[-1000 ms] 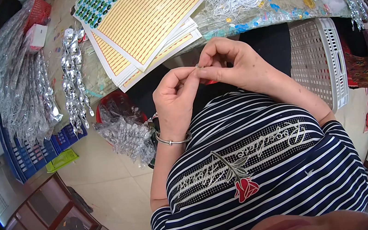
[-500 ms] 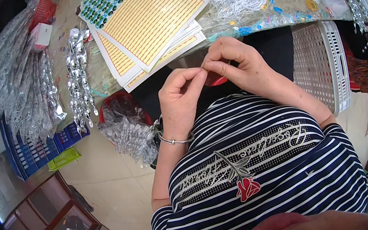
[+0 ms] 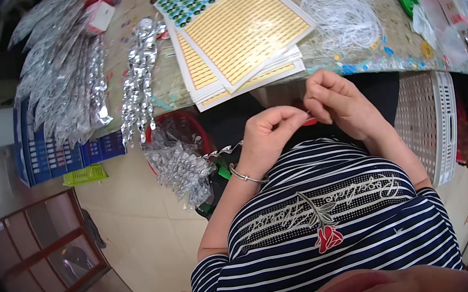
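My left hand (image 3: 271, 138), with a silver bracelet at its wrist, has thumb and forefinger pinched together in front of my striped shirt. Close to its fingertips, my right hand (image 3: 341, 101) is closed too, its fingers curled in. What the fingertips hold is too small to make out. A twisted silver foil strip (image 3: 225, 149) shows just left of my left hand. Something red (image 3: 309, 122) lies partly hidden below the fingertips. Beyond my hands, sheets of stickers (image 3: 251, 31) lie stacked at the table's edge, and a loose bundle of white string (image 3: 344, 19) lies right of them.
Silver spiral strips (image 3: 143, 81) hang over the table's edge (image 3: 170, 89). Farther left are bagged silver pieces (image 3: 59, 74) above a blue crate (image 3: 40, 156). A red basket (image 3: 199, 130) with silver pieces stands below the table; a white plastic crate (image 3: 448, 118) stands right.
The view has shifted, so the table's things sit farther right and lower. My right fingers have curled in more, and the fingertips of the two hands have drawn slightly apart.
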The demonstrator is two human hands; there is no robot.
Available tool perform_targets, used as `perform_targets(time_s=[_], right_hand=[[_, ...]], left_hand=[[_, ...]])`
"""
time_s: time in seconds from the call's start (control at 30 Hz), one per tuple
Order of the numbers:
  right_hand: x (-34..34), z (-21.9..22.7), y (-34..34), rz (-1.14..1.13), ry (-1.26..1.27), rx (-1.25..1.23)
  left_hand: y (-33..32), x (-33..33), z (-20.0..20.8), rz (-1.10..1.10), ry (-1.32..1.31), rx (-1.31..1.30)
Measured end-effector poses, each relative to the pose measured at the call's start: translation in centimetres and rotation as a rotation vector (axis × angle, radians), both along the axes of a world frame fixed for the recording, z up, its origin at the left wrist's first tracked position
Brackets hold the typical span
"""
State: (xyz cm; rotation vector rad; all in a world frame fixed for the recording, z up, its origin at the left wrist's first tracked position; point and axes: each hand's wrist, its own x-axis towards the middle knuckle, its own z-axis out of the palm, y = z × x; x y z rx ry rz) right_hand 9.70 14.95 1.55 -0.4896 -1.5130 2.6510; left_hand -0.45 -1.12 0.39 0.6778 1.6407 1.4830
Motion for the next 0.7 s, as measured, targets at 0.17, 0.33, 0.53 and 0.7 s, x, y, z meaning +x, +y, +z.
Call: perform_targets(time_s=[0.17, 0.33, 0.53, 0.7], right_hand=[[0.3, 1.6, 4.7, -0.31, 0.13, -0.006], [0.9, 2.1, 4.6, -0.301, 0.074, 0.044], [0.2, 2.1, 4.2, -0.281, 0.086, -0.007], [-0.1, 1.0, 5.2, -0.314, 0.023, 0.041]], left_hand=[[-1.6, -0.3, -0.4, 0.052, -0.028, -0.013], [-1.7, -0.4, -1.8, -0.062, -0.046, -0.009], [-4.3, -0.6, -2.9, -0.169, 0.035, -0.12], [-9.2, -1.0, -5.0, 0.001, 0.199, -0.17]])
